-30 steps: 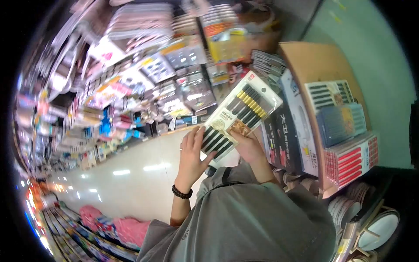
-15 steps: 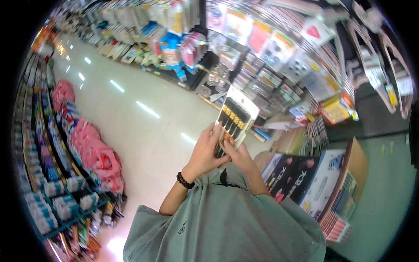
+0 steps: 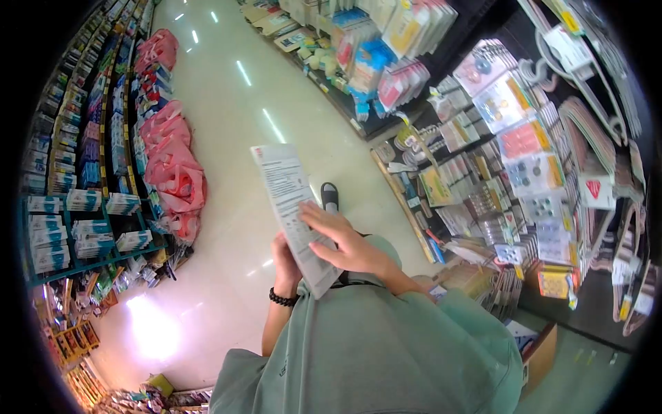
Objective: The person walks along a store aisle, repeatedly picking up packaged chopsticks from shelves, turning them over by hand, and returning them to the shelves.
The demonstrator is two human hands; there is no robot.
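A flat package (image 3: 279, 176) with a white, text-printed card back stands tilted in front of my body, its printed side towards me. My left hand (image 3: 285, 263), with a dark beaded bracelet at the wrist, grips its left edge, and the fingers behind the card are hidden. Across the printed face lies my right hand (image 3: 345, 245), its fingers stretched out and the thumb apart from them, touching the card's right part. What the package contains is hidden on the far side.
Shelves of boxed goods (image 3: 103, 152) run along the left, with pink plastic bags (image 3: 172, 165) beside them. Racks of hanging packs (image 3: 514, 117) and clothes hangers (image 3: 593, 138) stand on the right. A sandalled foot (image 3: 329, 196) shows on the shiny floor (image 3: 227, 131).
The package has been turned over, from its side with gold and black items to its printed back, and moved left. My right hand now lies on its face. The view has swung right.
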